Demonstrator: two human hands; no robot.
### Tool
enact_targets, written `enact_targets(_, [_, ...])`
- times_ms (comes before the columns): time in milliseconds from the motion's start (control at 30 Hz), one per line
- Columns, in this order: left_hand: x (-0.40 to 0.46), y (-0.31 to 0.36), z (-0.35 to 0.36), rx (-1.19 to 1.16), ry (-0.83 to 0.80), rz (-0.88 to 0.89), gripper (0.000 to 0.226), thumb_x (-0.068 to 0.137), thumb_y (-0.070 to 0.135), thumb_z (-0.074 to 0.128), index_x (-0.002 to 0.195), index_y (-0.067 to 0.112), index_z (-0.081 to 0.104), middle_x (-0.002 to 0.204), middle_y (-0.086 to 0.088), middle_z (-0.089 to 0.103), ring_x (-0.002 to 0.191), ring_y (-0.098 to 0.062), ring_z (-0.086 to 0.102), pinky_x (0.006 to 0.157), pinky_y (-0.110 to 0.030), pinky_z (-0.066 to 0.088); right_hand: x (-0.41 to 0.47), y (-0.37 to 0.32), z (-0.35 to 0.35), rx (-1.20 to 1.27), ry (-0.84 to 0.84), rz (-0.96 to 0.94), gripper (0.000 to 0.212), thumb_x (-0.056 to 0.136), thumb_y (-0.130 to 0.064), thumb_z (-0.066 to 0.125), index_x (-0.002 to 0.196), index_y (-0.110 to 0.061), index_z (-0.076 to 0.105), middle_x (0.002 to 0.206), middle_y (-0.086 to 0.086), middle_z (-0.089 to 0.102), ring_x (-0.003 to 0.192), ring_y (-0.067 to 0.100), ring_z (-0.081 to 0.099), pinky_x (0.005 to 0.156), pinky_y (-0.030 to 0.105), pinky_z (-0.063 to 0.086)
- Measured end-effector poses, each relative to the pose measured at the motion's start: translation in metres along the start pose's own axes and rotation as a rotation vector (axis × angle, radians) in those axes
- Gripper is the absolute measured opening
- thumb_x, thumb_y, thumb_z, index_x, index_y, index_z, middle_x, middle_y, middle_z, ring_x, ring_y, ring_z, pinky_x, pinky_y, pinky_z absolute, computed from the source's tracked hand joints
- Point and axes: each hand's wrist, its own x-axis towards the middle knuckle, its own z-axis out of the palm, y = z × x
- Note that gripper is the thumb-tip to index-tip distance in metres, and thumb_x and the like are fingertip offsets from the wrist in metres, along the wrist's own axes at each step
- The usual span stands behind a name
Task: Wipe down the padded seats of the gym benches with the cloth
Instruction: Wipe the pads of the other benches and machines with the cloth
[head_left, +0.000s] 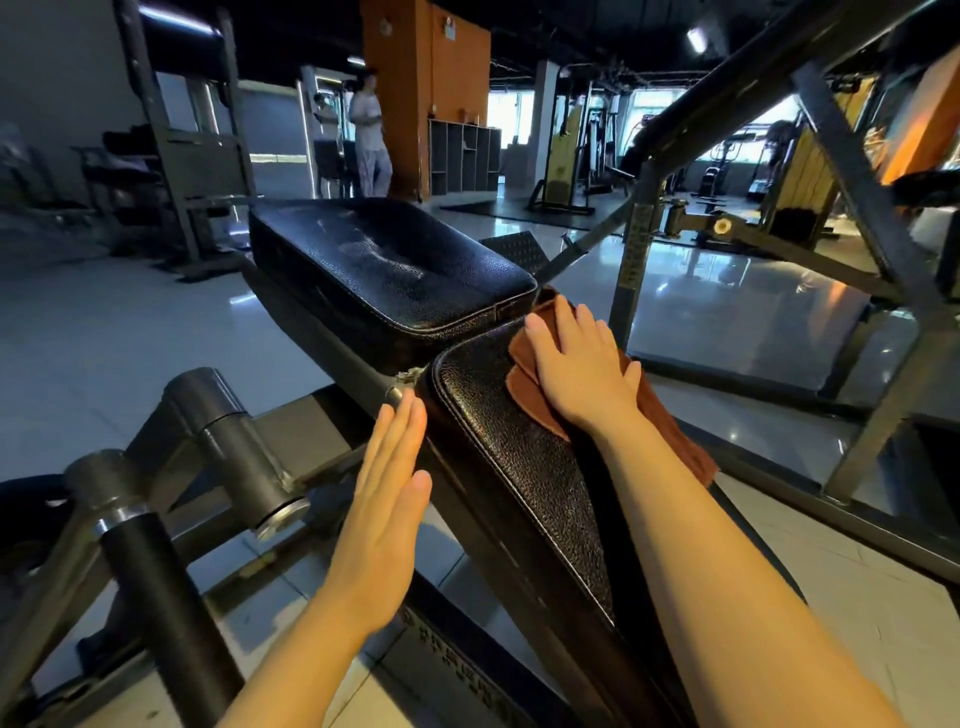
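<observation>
Two black padded cushions on one gym bench: upper seat pad (384, 265) centre frame, tilted, with pale wipe streaks on its leather; lower back pad (524, 467) sloping from centre toward lower right, white stitching along its edge. Brown cloth (530, 395) spread on top end of lower pad, just below the gap between the two pads, far edge hanging off the pad's right side. Right hand (576, 364) flat on cloth, fingers straight and slightly spread, pressing it down, gripping nothing. Left hand (387, 499) lower centre, open, fingers straight and together, edge-on beside left rim of lower pad, fingertips near the pad's upper left corner; contact with pad hard to tell. Grey steel frame (208, 431) with round tube joints at lower left. Slanted steel beams (852, 171) of another machine at upper right. Glossy tiled floor (104, 332) reflecting window light. Person (370, 140) in light clothes standing upper centre, beside orange pillar (426, 78). Cubby shelf (462, 156) right of pillar.
</observation>
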Motion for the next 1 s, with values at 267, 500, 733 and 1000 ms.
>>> enact_targets(267, [0.004, 0.002, -0.003, -0.195, 0.043, -0.051, 0.050, 0.090, 0.054, 0.030, 0.140, 0.055, 0.024, 0.150, 0.039, 0.020, 0.144, 0.007, 0.013, 0.121, -0.023, 0.010, -0.072, -0.068, 0.023, -0.037, -0.075, -0.104, 0.061, 0.101, -0.055, 0.011, 0.156, -0.033, -0.003, 0.163, -0.003, -0.015, 0.149, 0.021, -0.018, 0.112, 0.064, -0.014])
enact_targets(500, [0.003, 0.005, -0.003, -0.206, 0.139, 0.030, 0.046, 0.094, 0.044, 0.029, 0.139, 0.036, 0.036, 0.147, 0.028, 0.036, 0.142, 0.000, 0.028, 0.118, -0.028, 0.019, -0.063, -0.027, -0.006, -0.073, -0.207, -0.324, 0.069, 0.089, -0.074, 0.024, 0.151, -0.050, 0.002, 0.162, -0.015, -0.010, 0.148, 0.007, -0.012, 0.118, 0.056, -0.005])
enact_targets(733, [0.001, 0.006, -0.004, -0.242, 0.099, -0.012, 0.052, 0.092, 0.049, 0.028, 0.142, 0.036, 0.027, 0.153, 0.017, 0.031, 0.141, 0.004, 0.026, 0.117, -0.019, 0.019, -0.052, 0.007, 0.002, 0.025, -0.038, -0.193, 0.092, 0.071, -0.083, 0.011, 0.154, -0.043, 0.007, 0.163, -0.014, -0.002, 0.149, 0.008, -0.003, 0.119, 0.053, -0.005])
enact_targets(1000, [0.002, 0.004, -0.004, -0.119, 0.080, 0.008, 0.048, 0.093, 0.049, 0.022, 0.139, 0.040, 0.028, 0.151, 0.024, 0.024, 0.143, 0.008, 0.015, 0.115, -0.010, 0.009, -0.109, 0.072, -0.003, -0.027, -0.062, 0.153, 0.096, 0.070, -0.083, 0.010, 0.154, -0.038, -0.001, 0.164, -0.006, -0.005, 0.151, 0.016, -0.003, 0.119, 0.058, 0.000])
